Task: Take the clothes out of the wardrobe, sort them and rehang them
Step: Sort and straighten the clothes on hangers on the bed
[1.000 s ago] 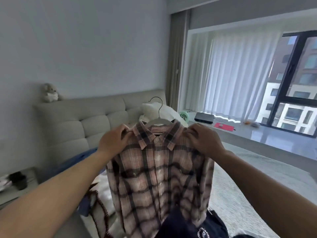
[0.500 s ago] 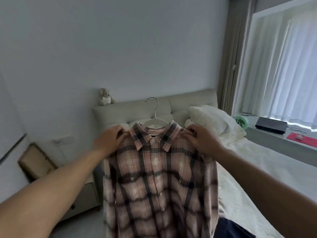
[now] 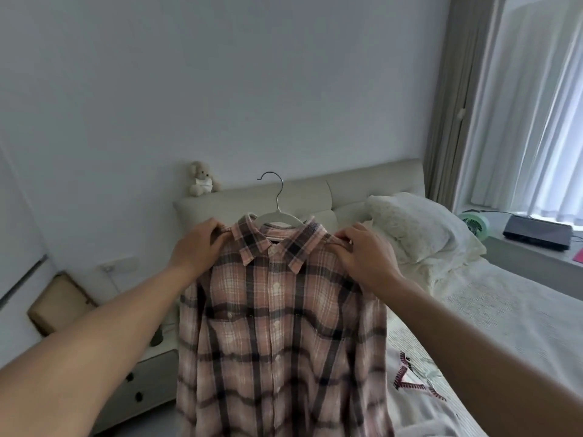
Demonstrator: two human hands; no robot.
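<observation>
A pink and dark plaid shirt (image 3: 277,326) hangs buttoned on a white hanger (image 3: 276,216) with a metal hook, held up in front of me. My left hand (image 3: 197,246) grips the shirt's left shoulder and my right hand (image 3: 362,257) pinches the right shoulder. The shirt hangs straight down, and its hem is cut off by the bottom of the view. A white garment with a dark red stitched pattern (image 3: 413,383) lies on the bed to the right of the shirt.
A bed (image 3: 504,316) with a beige headboard (image 3: 372,184) and a white pillow (image 3: 416,225) fills the right side. A teddy bear (image 3: 202,179) sits on the headboard. A nightstand (image 3: 148,383) stands at the lower left. A window ledge holds a green fan (image 3: 474,223) and a dark box (image 3: 536,231).
My view has swung left, away from the window toward the wall and nightstand. Both hands keep their hold on the shirt's shoulders. The dark garment below the shirt has left the view.
</observation>
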